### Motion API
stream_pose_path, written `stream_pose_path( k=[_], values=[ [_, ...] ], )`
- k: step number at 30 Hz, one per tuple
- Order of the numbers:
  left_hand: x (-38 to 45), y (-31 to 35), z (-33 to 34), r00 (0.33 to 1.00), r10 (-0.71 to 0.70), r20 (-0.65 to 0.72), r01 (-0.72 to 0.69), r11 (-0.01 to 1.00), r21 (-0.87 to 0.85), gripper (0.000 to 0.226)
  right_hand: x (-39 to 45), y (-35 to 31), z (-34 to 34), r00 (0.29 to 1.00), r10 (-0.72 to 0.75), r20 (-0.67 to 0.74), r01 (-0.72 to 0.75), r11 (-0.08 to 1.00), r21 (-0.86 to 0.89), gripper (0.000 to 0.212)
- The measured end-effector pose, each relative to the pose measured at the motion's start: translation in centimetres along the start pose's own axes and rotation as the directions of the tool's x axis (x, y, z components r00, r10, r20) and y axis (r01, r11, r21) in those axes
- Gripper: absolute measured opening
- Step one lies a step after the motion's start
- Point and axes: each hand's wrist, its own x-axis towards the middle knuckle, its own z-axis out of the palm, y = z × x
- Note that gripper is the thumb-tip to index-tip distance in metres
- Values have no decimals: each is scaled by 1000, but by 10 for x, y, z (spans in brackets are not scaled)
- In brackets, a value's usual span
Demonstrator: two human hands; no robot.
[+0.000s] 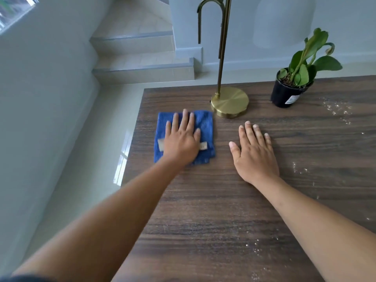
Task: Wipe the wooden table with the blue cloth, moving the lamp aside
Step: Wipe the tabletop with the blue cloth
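Blue cloth contact: left-hand fingers (179, 123) are spread flat and open, pressing straight down on the folded blue terry cloth (204, 127), gripping nothing.
Left hand: the left hand (182, 140) covers the middle of the cloth, palm down, with blue showing on every side of it.
Cloth label: a pale tag (203, 145) peeks out at the 3 o'clock side of the palm, and another pale strip shows at 9 o'clock.
Cloth position: it sits near the left edge of the dark wood-grain table (213, 200), toward the far left corner.
Right-hand fingers: right-hand fingers (250, 133) are extended and slightly fanned, open, holding nothing.
Right hand: the right hand (254, 153) rests palm down on bare wood, at 3 o'clock from the cloth and clearly apart from it.
Lamp: the brass lamp with a round disc base and slim upright pole (230, 102) stands at 1 o'clock from the cloth, its base just beside the cloth's far right corner; touching or not, cannot tell.
Plant: a small green plant in a black plastic pot (286, 94) stands at 3 o'clock from the lamp base, near the table's far edge.
Dust: pale specks (337, 110) are scattered across the right side of the table, at 4 o'clock from the pot and on toward the near edge.
Surroundings: glossy pale tiled steps (142, 64) rise beyond the table at 11 o'clock.
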Motion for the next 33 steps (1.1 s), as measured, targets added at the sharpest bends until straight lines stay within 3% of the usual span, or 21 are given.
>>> stream_pose_path(
  k=[3,8,10,13,16,20,23,29,33],
  values=[
    [-17,-34,-8,999,-46,0,46,999,-1,59,0,1,-2,1000,-8,2,8,1000,3,68],
    [80,-61,-30,969,-247,23,246,969,22,60,0,0,0,1000,-3,-11,3,1000,0,67],
    [83,-31,-19,980,-196,20,196,981,6,60,1,2,1,1000,-3,-17,3,1000,0,66],
    [14,5,-2,1000,-24,17,24,1000,-5,59,0,3,1,1000,-15,-7,15,1000,6,66],
    [-46,-10,2,1000,18,-12,-18,1000,15,58,0,3,0,1000,-13,-6,13,1000,8,67],
    [30,-70,-26,987,-160,13,159,986,49,59,1,3,0,1000,-9,-9,9,1000,4,68],
    [75,-67,-29,968,-251,9,250,967,46,61,1,3,1,1000,-6,-14,6,1000,-5,68],
    [6,1,-3,998,-29,53,28,999,21,61,0,1,-4,1000,-5,-1,5,1000,6,66],
    [-76,-4,2,999,10,42,-12,999,48,62,2,-3,-9,999,10,52,-9,1000,-16,66]
  ],
)
